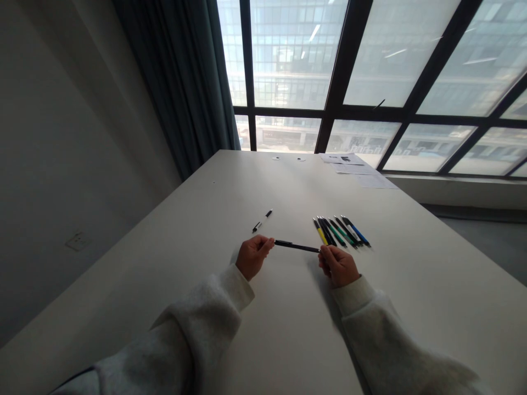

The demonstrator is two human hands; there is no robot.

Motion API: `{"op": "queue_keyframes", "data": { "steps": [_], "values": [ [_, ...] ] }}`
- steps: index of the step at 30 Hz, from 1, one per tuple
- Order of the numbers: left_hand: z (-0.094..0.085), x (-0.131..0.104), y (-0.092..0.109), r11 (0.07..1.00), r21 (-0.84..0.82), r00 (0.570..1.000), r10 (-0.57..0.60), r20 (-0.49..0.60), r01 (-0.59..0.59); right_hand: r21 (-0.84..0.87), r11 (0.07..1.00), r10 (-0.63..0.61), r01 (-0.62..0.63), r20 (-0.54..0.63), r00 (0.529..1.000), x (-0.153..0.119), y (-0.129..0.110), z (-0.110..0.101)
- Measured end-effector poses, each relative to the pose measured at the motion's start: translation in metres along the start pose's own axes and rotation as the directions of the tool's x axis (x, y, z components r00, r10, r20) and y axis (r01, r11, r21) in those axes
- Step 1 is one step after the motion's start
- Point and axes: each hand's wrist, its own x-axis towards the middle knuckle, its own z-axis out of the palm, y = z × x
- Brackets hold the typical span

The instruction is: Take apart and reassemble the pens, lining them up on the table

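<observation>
A black pen (297,246) is stretched level between my two hands, its clip toward the left end. My left hand (252,256) pinches the left end between thumb and fingers. The right end sits in the pinched fingers of my right hand (340,266). Just beyond my left hand, a white and black pen (262,221) lies alone on the table. Several pens in black, green, blue and yellow lie side by side in a group (338,233) beyond my right hand.
The white table (288,340) reaches to the window. Printed papers (349,164) lie at its far right corner, and two small white pieces near the far edge. A dark curtain (185,82) hangs at the left, beside a wall with a socket (78,241).
</observation>
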Motion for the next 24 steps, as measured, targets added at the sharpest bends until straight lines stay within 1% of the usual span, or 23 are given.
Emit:
{"op": "queue_keyframes", "data": {
  "steps": [5, 9, 11, 14, 17, 19, 20, 21, 22, 24],
  "values": [
    [0.0, 0.001, -0.003, 1.0, -0.024, 1.0, 0.003, -0.011, -0.003, 0.03, 0.999, -0.04, 0.04, -0.011, 0.999, 0.002, 0.005, 0.0],
    [0.0, 0.001, -0.004, 1.0, -0.027, 1.0, 0.004, -0.003, -0.004, 0.039, 0.998, -0.052, 0.052, 0.003, 0.999, 0.002, 0.006, -0.001],
    [0.0, 0.001, -0.004, 1.0, -0.027, 1.0, 0.012, -0.003, -0.012, 0.036, 0.997, -0.066, 0.066, 0.018, 0.998, 0.002, 0.005, -0.002],
    [0.002, 0.001, -0.002, 0.999, -0.023, 0.999, 0.042, -0.007, -0.043, 0.049, 0.995, -0.088, 0.087, 0.011, 0.996, 0.002, 0.004, -0.002],
    [0.001, 0.0, 0.002, 0.989, 0.042, 0.988, 0.144, -0.058, -0.141, 0.078, 0.992, -0.104, 0.104, 0.002, 0.995, 0.001, 0.002, 0.0],
    [0.0, -0.001, 0.005, 0.958, 0.156, 0.961, 0.258, -0.104, -0.24, 0.092, 0.99, -0.108, 0.106, 0.025, 0.994, 0.0, 0.0, 0.001],
    [-0.001, -0.003, 0.007, 0.928, 0.23, 0.94, 0.324, -0.108, -0.293, 0.103, 0.989, -0.109, 0.104, 0.037, 0.993, 0.0, 0.0, 0.002],
    [-0.002, -0.005, 0.01, 0.887, 0.306, 0.917, 0.389, -0.089, -0.346, 0.118, 0.988, -0.109, 0.102, 0.05, 0.993, -0.001, -0.001, 0.004],
    [-0.002, -0.007, 0.012, 0.836, 0.378, 0.894, 0.446, -0.045, -0.398, 0.134, 0.986, -0.108, 0.099, 0.061, 0.992, -0.002, -0.001, 0.005],
    [-0.001, -0.012, 0.016, 0.717, 0.489, 0.848, 0.521, 0.098, -0.497, 0.172, 0.981, -0.104, 0.089, 0.081, 0.991, -0.005, -0.002, 0.007]
  ]
}}
